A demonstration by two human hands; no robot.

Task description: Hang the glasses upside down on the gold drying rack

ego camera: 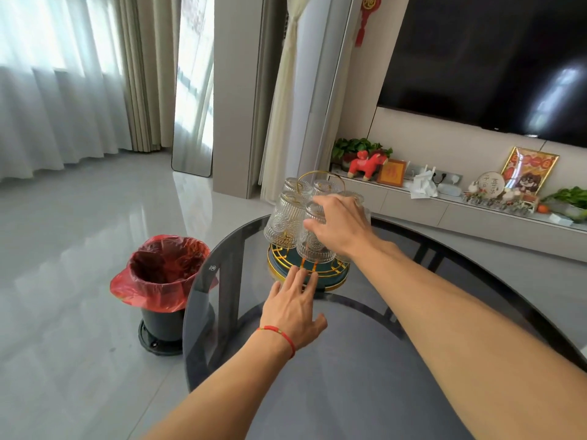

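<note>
The gold drying rack (330, 284) with a dark teal round base stands at the far side of a dark glass round table (359, 360). Several ribbed clear glasses hang on it upside down, one at the left (281, 222). My right hand (343, 225) grips the nearest upside-down glass (314, 246) from above, by its base, over the rack's front. My left hand (293, 308) lies flat with fingers spread, its fingertips touching the rack's front rim. A red string bracelet circles that wrist. A gold ring handle (305, 176) tops the rack.
A black bin (163, 281) lined with a red bag stands on the floor left of the table. Behind the table runs a low cabinet (444, 214) with ornaments and plants, under a wall TV (495, 58). Curtains and a standing mirror are at the far left.
</note>
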